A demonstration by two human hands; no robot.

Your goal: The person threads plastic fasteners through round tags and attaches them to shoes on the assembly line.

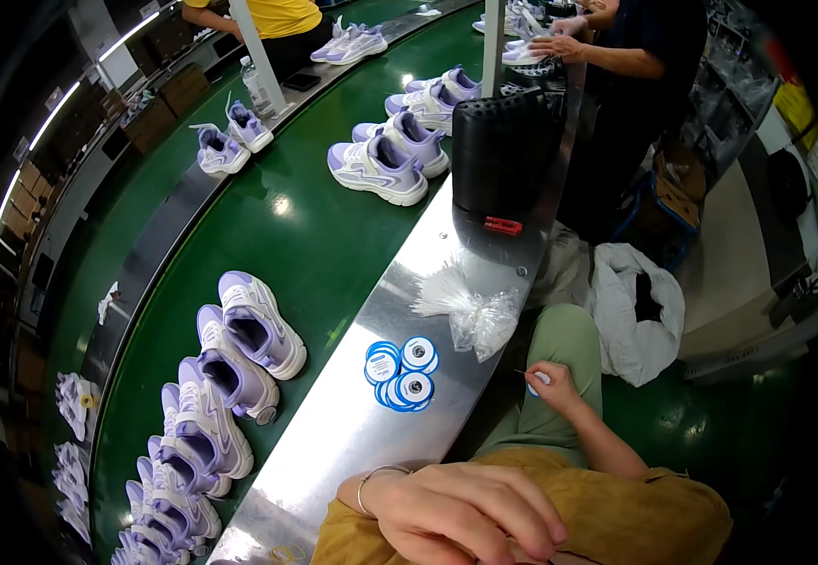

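Note:
My right hand (558, 388) is above my green-trousered leg, its fingers closed on a round blue-and-white tag (538, 381). A thin strand sticks out from the fingers. Close to the camera, my left hand (470, 513) wears a bracelet, its fingers curled over; what they hold, if anything, is hidden. Several round blue-rimmed tags (399, 374) lie in overlapping piles on the metal ledge (333, 461). Beyond them is a bundle of clear plastic fasteners (470, 306), partly in a plastic bag.
Purple-and-white sneakers (211, 428) line the green belt (277, 221) on my left, with more sneakers (380, 169) farther along. A black bin (498, 155) and a red clip (503, 226) are on the ledge. A white sack (654, 330) stands at right. A co-worker's hands (559, 42) handle shoes ahead.

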